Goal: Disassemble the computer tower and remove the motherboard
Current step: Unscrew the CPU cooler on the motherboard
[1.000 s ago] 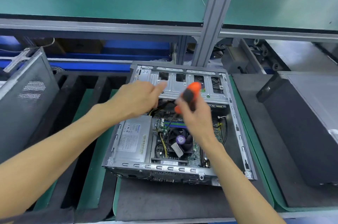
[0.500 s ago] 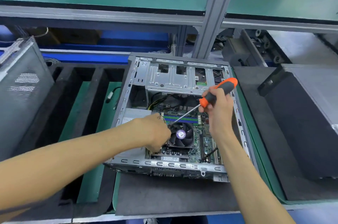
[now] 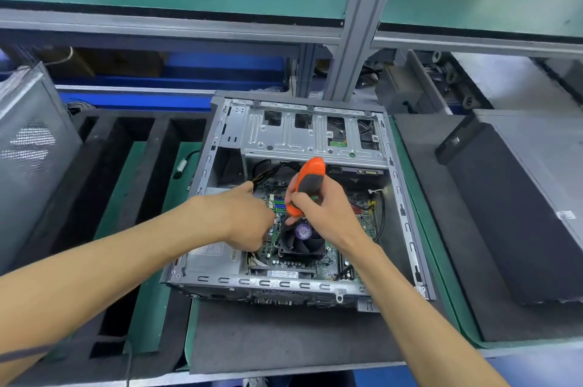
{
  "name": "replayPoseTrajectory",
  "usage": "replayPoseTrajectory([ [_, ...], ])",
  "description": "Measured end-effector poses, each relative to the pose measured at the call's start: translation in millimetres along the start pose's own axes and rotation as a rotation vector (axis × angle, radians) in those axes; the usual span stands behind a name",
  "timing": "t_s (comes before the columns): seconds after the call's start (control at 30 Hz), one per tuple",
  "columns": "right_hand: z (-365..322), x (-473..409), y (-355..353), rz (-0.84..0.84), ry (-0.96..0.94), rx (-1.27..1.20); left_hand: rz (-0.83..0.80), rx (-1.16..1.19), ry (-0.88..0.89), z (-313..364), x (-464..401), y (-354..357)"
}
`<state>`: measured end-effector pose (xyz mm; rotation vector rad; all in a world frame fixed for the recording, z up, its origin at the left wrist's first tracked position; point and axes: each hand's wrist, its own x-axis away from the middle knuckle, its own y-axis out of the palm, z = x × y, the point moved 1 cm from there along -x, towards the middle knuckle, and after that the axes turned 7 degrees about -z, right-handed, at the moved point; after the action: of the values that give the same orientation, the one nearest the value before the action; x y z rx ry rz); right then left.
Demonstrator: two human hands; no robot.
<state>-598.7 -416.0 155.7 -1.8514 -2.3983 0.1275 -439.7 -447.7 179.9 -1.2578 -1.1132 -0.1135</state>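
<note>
Right hand (image 3: 328, 213) has its fingers wrapped on the screwdriver (image 3: 306, 184), upright over the fan (image 3: 301, 240), probably to reach a screw there. Left hand (image 3: 249, 219) sits just left of the fan, likely steadying; can't tell its grip.

No words or nos. can be read here. The white sticker (image 3: 217, 250) on the metal power box has print, too tiny and blurry. The purple round sticker (image 3: 303, 232) on the fan has small writing, can't make it out. The barcode strip (image 3: 282, 274) on the green board is blurry too.
</note>
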Motion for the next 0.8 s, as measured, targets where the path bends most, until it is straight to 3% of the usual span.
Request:
replayPoseTrajectory([
  [0.07, -4, 2, 2, -0.055, -0.006, 0.078, 0.001, 0.037, 0.009, -1, 1, -1],
  [0.13, -10, 3, 5, -0.143, 0.003, 0.160, 0.051, 0.252, 0.009, -5, 5, -5],
  [0.23, -18, 1, 7, -0.257, 0.038, 0.222, 0.364, 0.631, 0.016, -21, 28, -23],
  [0.3, -23, -1, 7, -0.301, 0.058, 0.219, 0.566, 0.739, 0.160, -26, 51, -34],
  [0.4, -27, -3, 8, -0.344, 0.077, 0.240, 0.666, 0.457, 0.335, -16, 77, -45],
  [0.57, -26, -4, 7, -0.389, 0.079, 0.285, 0.647, 0.126, 0.156, -15, 72, -52],
  [0.7, -20, -2, 11, -0.189, -0.083, 0.303, 0.660, -0.074, -0.138, -23, 62, -57],
  [0.8, -20, -2, 16, -0.091, -0.095, 0.276, 0.728, -0.156, -0.287, -10, 58, -59],
])
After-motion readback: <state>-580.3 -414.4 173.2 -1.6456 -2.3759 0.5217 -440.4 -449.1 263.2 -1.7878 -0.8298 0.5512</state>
